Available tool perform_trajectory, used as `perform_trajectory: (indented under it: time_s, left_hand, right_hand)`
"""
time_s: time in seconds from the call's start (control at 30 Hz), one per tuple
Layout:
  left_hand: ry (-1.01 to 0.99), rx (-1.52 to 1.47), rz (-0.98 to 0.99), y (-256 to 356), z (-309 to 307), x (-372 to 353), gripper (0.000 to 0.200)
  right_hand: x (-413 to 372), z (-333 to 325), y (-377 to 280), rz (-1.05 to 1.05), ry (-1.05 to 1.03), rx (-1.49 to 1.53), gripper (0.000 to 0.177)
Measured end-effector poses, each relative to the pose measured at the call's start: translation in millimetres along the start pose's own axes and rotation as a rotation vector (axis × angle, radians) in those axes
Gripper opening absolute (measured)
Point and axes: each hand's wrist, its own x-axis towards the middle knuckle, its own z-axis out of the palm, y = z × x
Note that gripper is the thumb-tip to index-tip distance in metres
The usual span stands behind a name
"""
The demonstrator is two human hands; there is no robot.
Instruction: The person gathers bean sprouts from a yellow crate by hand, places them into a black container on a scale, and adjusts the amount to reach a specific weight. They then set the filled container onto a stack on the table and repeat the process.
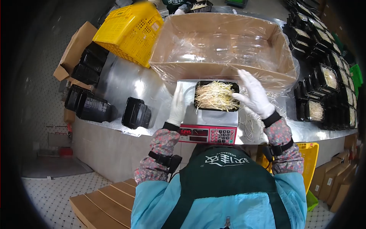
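A black plastic tray heaped with pale bean sprouts sits on the steel platform of a red digital scale, whose red display reads about 0245. My right hand, in a white glove, is held at the tray's right side, fingers stretched toward the box and the thumb tip right at the sprouts. On the other side, my left hand, also gloved, is held flat at the platform's left edge, fingers straight and apart from the tray. Neither hand grips anything.
A large plastic-lined cardboard box stands behind the scale, beside a yellow crate. Black trays are on the left. Filled trays are stacked at right. Loose sprouts lie beside the scale. Another person is across the table.
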Motion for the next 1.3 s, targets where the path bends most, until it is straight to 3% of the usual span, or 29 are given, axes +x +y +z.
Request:
perform_trajectory:
  time_s: [0.03, 0.13, 0.2, 0.3, 0.37, 0.53, 0.67, 0.8, 0.93, 1.1, 1.3]
  left_hand:
    - [-0.015, 0.013, 0.002, 1, 13, -1, 0.054]
    - [-0.148, -0.282, -0.457, 26, 36, 11, 0.055]
    - [-0.308, 0.089, -0.304, 34, 38, 15, 0.059]
    - [-0.316, 0.175, -0.278, 41, 39, 17, 0.055]
    - [-0.299, 0.219, -0.268, 43, 44, 22, 0.053]
    - [-0.238, 0.212, -0.265, 49, 45, 24, 0.052]
    - [-0.200, 0.240, -0.277, 55, 49, 21, 0.051]
    - [-0.200, 0.263, -0.210, 54, 53, 17, 0.047]
    - [-0.182, 0.280, -0.202, 59, 52, 21, 0.045]
    - [-0.197, 0.106, -0.275, 52, 49, 17, 0.056]
    - [-0.227, -0.080, -0.336, 40, 20, 9, 0.068]
  right_hand:
    - [13, 20, -17, -0.017, -0.027, -0.027, 0.085]
    - [20, 99, -48, -0.142, -0.183, -0.069, 0.088]
    - [20, 111, -59, -0.214, -0.212, -0.166, 0.087]
    - [34, 89, -34, -0.295, -0.339, -0.021, 0.082]
    - [41, 91, -23, -0.340, -0.274, -0.020, 0.078]
    - [31, 94, -28, -0.333, -0.193, -0.054, 0.079]
    - [25, 85, -24, -0.276, -0.247, 0.052, 0.083]
    - [13, 85, -20, -0.245, -0.238, 0.003, 0.083]
    - [19, 83, -26, -0.175, -0.354, -0.041, 0.081]
    - [20, 64, -11, -0.078, -0.393, 0.468, 0.099]
    - [0, 1, 27, 0.100, -0.234, 0.561, 0.080]
